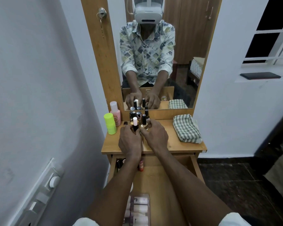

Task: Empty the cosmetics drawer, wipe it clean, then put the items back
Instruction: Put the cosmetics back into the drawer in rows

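Note:
The wooden drawer (194,167) under the dressing table stands pulled out, with a reddish bottle (141,165) and a clear pack of small tubes (137,207) inside. On the tabletop (170,144) a cluster of nail polish bottles (138,115) stands near the mirror. My left hand (129,141) closes around a white-capped bottle (135,122). My right hand (153,136) closes around a black-capped bottle with a gold base (143,121). Both hands rest at the front of the cluster.
A lime-green bottle (110,123) and a pink bottle (115,114) stand at the table's left edge. A folded green checked cloth (186,128) lies at the right. The mirror (153,54) rises behind. A white wall (39,95) is close on the left.

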`<state>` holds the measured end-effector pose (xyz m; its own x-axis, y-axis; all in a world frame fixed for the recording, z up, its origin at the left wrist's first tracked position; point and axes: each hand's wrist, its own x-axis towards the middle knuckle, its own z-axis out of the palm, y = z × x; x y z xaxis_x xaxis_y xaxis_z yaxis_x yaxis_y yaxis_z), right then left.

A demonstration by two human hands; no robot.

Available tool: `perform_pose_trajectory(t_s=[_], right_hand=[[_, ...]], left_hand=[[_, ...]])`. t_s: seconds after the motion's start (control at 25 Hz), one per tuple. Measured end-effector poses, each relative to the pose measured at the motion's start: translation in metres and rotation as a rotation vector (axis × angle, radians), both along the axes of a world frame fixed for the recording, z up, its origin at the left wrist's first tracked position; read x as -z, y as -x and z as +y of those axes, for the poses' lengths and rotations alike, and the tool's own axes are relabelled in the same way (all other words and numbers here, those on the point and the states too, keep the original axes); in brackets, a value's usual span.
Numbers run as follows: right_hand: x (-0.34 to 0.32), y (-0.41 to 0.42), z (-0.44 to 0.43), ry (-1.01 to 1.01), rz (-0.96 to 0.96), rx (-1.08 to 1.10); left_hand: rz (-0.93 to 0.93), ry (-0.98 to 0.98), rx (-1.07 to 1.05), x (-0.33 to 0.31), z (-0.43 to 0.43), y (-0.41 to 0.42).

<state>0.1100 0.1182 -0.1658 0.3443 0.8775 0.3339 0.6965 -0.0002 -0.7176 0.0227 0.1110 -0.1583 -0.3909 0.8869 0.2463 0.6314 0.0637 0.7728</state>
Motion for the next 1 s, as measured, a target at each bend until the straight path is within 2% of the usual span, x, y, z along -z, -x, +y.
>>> perform_pose_trajectory(t_s=[0.2, 0.52, 0.8, 1.0], right_hand=[[0.0, -0.007, 0.001, 0.032, 0.067, -0.104], [0.0, -0.008, 0.001, 0.085, -0.019, -0.219], [0.0, -0.013, 0.001, 0.117, -0.034, -0.326], [0.0, -0.022, -0.002, 0.11, 0.054, -0.411]], left_hand=[[0.031, -0.007, 0.032, 0.002, -0.003, -0.001], [0.001, -0.025, 0.038, 0.006, -0.006, 0.001], [-0.004, -0.065, 0.124, 0.01, -0.009, 0.006], [-0.053, -0.058, 0.192, 0.012, -0.007, 0.016]])
